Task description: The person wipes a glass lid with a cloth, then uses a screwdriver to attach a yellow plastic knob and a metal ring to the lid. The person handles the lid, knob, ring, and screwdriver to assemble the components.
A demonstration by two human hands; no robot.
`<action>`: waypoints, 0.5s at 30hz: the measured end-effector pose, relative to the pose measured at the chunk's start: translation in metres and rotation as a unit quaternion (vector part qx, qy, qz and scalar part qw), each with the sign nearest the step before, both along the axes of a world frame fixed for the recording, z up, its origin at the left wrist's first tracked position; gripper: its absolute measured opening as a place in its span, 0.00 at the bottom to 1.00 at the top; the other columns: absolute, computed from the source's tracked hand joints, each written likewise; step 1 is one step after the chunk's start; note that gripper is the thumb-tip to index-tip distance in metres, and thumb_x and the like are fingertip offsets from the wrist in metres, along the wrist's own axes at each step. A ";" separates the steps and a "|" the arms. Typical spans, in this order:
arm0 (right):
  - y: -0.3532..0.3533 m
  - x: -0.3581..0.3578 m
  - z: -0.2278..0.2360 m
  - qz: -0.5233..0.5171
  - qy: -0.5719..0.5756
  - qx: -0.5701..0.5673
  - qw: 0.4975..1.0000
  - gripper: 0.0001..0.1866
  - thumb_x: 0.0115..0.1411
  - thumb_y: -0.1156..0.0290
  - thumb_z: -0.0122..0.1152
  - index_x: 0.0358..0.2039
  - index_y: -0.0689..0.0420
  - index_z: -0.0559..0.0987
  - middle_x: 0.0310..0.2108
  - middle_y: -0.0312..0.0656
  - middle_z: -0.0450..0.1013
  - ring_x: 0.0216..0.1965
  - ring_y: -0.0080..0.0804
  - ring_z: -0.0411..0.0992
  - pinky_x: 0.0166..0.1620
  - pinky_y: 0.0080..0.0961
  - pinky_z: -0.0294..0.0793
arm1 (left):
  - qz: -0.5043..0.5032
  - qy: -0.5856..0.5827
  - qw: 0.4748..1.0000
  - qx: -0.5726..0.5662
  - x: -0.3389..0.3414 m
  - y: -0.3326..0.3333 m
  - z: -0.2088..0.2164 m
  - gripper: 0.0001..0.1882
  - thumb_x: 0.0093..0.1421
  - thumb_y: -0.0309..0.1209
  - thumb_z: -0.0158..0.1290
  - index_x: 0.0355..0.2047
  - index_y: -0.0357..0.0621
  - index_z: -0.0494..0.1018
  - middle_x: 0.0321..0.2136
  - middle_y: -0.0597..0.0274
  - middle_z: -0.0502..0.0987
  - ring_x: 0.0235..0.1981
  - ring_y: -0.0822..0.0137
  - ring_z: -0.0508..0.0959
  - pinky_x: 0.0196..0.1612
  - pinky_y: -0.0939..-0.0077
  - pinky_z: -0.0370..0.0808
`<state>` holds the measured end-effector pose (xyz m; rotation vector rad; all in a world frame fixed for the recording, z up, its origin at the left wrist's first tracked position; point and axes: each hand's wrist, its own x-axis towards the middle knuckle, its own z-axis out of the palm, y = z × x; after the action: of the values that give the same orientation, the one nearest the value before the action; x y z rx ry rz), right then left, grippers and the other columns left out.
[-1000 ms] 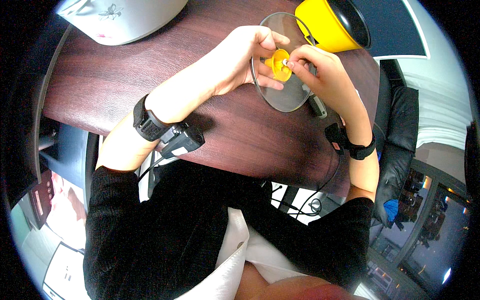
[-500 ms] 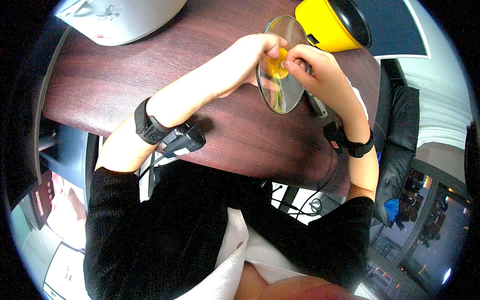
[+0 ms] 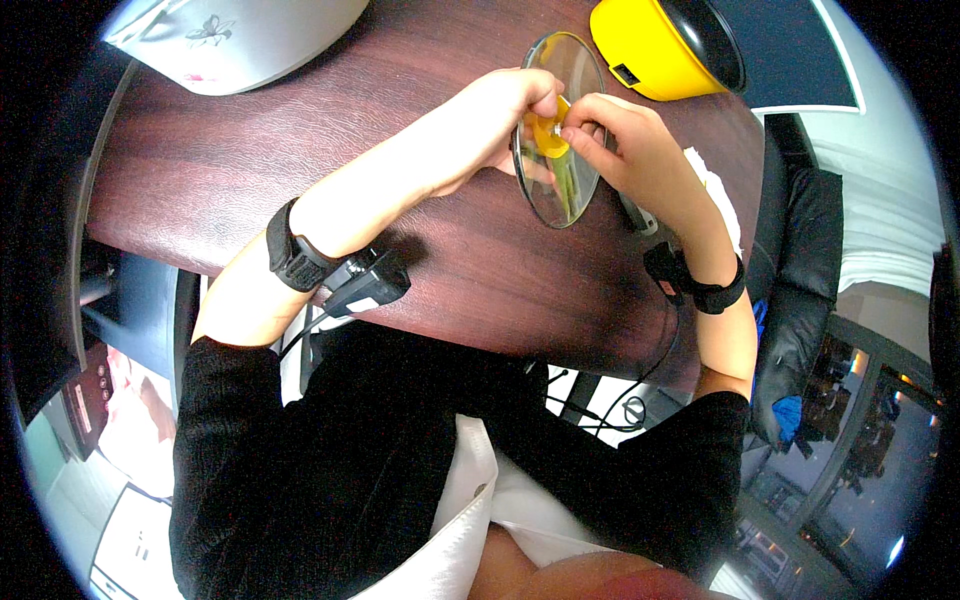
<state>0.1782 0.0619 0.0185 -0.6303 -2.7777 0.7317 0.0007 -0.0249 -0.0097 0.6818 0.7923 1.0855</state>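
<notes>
1. My left grip (image 3: 510, 112) is closed around a yellow knob (image 3: 551, 142) at the middle of a clear glass lid (image 3: 574, 182).
2. My right grip (image 3: 635, 140) has thumb and forefinger together at the knob's centre, pinching a tiny pale piece (image 3: 557, 130); its exact shape is too small to tell.
3. The lid tilts up on edge between my two grips, above the desk (image 3: 450, 275).
4. Just beyond my right grip sits a yellow pot (image 3: 645, 55) with a black inside, apart from the lid.
5. A white crumpled sheet (image 3: 718, 195) lies right of my right grip.
6. Well beyond my left grip, to its left, stands a white vessel (image 3: 250, 45).
</notes>
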 end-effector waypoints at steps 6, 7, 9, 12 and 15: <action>-0.001 -0.001 -0.002 0.004 0.010 -0.008 1.000 0.08 0.57 0.70 0.61 0.30 0.60 0.74 0.22 0.45 0.70 0.22 0.38 0.71 0.27 0.31 0.69 | -0.005 0.057 0.998 0.017 0.001 -0.001 -0.002 0.30 0.55 0.36 0.40 0.57 0.34 0.61 0.51 0.49 0.68 0.53 0.56 0.69 0.48 0.59 0.76; 0.000 -0.001 -0.004 0.009 0.012 -0.006 1.000 0.08 0.56 0.70 0.61 0.30 0.60 0.74 0.21 0.45 0.69 0.22 0.38 0.71 0.27 0.31 0.69 | -0.007 0.062 0.998 0.016 0.001 -0.001 -0.002 0.30 0.55 0.36 0.40 0.57 0.34 0.61 0.51 0.49 0.68 0.53 0.56 0.69 0.48 0.60 0.76; 0.001 -0.001 -0.006 0.015 0.012 0.001 1.000 0.08 0.56 0.69 0.61 0.30 0.60 0.74 0.21 0.45 0.69 0.22 0.39 0.71 0.26 0.31 0.69 | -0.012 0.072 0.997 0.013 0.000 -0.001 0.000 0.30 0.56 0.37 0.39 0.57 0.33 0.61 0.52 0.49 0.68 0.52 0.57 0.70 0.47 0.61 0.76; 0.001 -0.001 -0.008 0.021 0.007 0.013 1.000 0.08 0.56 0.69 0.61 0.30 0.60 0.74 0.21 0.46 0.69 0.22 0.40 0.71 0.26 0.32 0.69 | -0.022 0.078 0.996 0.028 -0.001 0.000 -0.005 0.28 0.56 0.36 0.39 0.56 0.34 0.63 0.51 0.50 0.69 0.52 0.58 0.70 0.46 0.61 0.77; 0.002 0.000 -0.010 0.026 0.003 0.020 0.999 0.09 0.56 0.69 0.61 0.29 0.61 0.73 0.21 0.46 0.69 0.23 0.41 0.71 0.26 0.34 0.69 | -0.027 0.082 0.996 0.022 -0.001 0.000 -0.004 0.27 0.57 0.36 0.38 0.54 0.34 0.65 0.50 0.51 0.70 0.52 0.58 0.70 0.46 0.61 0.77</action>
<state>0.1777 0.0635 0.0085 -0.5493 -2.8047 0.6855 -0.0003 -0.0253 -0.0142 0.8335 0.8869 1.0096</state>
